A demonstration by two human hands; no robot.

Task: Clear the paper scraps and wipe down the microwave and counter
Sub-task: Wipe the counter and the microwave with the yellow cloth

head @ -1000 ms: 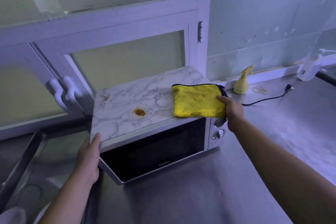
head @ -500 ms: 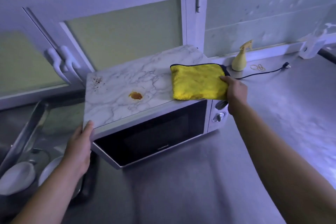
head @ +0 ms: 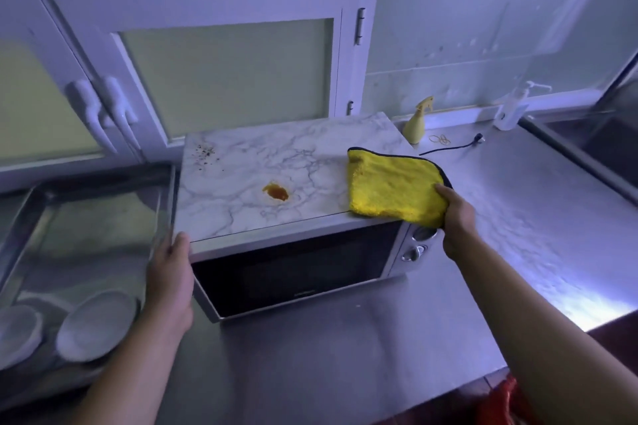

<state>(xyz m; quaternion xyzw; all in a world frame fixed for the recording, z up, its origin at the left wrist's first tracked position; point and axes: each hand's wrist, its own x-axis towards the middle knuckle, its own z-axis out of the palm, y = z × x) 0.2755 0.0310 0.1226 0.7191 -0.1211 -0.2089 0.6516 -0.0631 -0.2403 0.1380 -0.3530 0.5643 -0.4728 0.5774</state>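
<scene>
A microwave with a marble-patterned top stands on the steel counter. An orange stain sits mid-top, and dark specks lie near the back left corner. A folded yellow cloth lies on the top's right end, overhanging the front right corner. My right hand grips the cloth's near right corner. My left hand holds the microwave's front left corner. No paper scraps are visible.
A yellow spray bottle, rubber bands and a black power cord lie behind the microwave on the right. A pump bottle stands by the wall. A sink with white dishes is at left. Cabinet doors rise behind.
The view has tilted down and back, showing more counter and the dishes. The cloth has slid slightly toward the front right corner under my right hand. My left hand keeps its hold.
</scene>
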